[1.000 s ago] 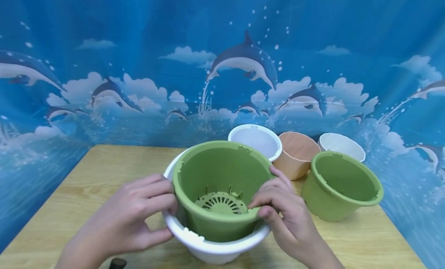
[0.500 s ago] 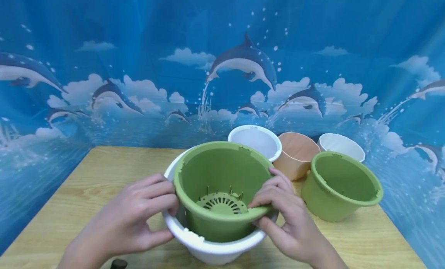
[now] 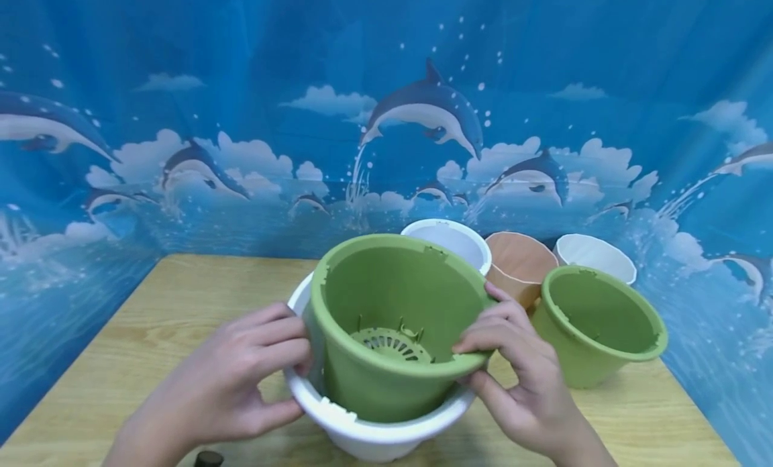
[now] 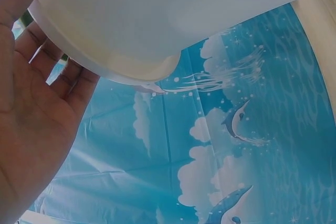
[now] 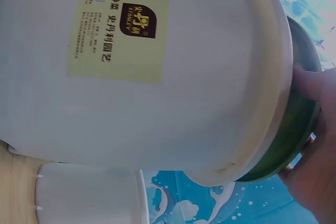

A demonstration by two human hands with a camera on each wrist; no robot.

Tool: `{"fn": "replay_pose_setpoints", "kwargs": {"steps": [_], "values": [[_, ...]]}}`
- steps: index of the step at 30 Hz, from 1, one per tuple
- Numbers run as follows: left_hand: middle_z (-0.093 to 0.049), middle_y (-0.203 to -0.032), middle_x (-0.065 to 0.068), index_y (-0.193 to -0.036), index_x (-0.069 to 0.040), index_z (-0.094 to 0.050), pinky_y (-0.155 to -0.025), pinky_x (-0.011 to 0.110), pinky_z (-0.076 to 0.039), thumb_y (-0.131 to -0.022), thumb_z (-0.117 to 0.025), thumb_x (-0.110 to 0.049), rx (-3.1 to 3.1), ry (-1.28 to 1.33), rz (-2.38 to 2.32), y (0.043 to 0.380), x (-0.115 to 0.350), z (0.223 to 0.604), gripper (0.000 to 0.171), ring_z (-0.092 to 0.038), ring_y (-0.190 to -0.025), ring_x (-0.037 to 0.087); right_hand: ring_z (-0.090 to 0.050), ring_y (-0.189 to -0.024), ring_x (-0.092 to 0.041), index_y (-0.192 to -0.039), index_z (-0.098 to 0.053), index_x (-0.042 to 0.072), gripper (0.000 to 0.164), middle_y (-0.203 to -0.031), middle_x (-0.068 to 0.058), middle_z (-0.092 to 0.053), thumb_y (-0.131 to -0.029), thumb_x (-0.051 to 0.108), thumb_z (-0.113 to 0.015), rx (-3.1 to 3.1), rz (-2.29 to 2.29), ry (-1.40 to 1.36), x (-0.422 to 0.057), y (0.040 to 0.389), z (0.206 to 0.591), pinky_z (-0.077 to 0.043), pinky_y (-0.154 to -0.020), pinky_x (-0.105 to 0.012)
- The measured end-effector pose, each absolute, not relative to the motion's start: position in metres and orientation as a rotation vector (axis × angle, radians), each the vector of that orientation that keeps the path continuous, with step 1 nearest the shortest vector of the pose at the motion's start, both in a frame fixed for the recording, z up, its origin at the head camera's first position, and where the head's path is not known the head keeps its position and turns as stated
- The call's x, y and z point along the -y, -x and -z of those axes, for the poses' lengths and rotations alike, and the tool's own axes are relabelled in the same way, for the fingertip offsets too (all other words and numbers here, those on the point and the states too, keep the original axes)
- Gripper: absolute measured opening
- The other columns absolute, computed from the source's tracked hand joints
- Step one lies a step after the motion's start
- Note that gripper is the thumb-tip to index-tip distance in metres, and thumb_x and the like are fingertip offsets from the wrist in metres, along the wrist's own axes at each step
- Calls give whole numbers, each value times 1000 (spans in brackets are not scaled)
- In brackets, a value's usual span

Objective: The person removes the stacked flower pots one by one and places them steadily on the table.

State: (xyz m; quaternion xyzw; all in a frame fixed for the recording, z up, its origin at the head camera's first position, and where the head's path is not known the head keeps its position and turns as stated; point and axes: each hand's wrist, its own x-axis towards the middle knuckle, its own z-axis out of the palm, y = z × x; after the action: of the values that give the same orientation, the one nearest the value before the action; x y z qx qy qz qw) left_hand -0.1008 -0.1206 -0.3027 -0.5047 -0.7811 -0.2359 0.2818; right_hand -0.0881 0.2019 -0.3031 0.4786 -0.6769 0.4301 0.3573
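Observation:
A white flowerpot (image 3: 374, 432) stands at the front of the table. Partly inside it sits a green flowerpot (image 3: 392, 272), tilted, its right side raised higher above the white rim; slots and small prongs show at its bottom. My left hand (image 3: 235, 373) holds the white pot's left rim, fingers over the edge and thumb outside below. With my right hand (image 3: 525, 380) I grip the green pot's right rim, fingers inside and thumb beneath. In the right wrist view, the white pot's side bears a yellow label (image 5: 118, 30).
Right of the hands stands another green flowerpot (image 3: 592, 319). Behind are a white round pot (image 3: 449, 235), an orange-tan pot (image 3: 519, 259) and a white faceted pot (image 3: 594, 255). A small dark object (image 3: 209, 459) lies at the front edge. A dolphin-printed curtain (image 3: 302, 84) hangs behind the wooden table (image 3: 157, 319).
The green pot has risen and shifted right within the white pot, tilting more. My right hand has moved right with it. My left hand has hardly moved.

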Motion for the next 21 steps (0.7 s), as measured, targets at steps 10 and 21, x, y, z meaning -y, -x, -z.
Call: {"fn": "replay_pose_setpoints", "kwargs": {"steps": [10, 21], "values": [[-53, -93, -19, -84, -26, -58, -75, 13, -40, -60, -84, -22, 2093, 1343, 638, 101, 121, 303, 37, -47, -87, 2, -52, -91, -23, -90, -63, -8, 15, -89, -11, -65, -89, 5, -70, 1603, -1140, -1317, -206, 90, 299, -26, -118, -49], [-54, -95, -19, -86, -26, -58, -75, 12, -42, -59, -84, -21, 2109, 1340, 648, 101, 121, 304, 38, -47, -89, 2, -53, -91, -24, -90, -62, -11, 15, -86, -16, -65, -87, 1, -71, 1442, -1209, -1347, -207, 91, 293, -28, -117, -48]]}}
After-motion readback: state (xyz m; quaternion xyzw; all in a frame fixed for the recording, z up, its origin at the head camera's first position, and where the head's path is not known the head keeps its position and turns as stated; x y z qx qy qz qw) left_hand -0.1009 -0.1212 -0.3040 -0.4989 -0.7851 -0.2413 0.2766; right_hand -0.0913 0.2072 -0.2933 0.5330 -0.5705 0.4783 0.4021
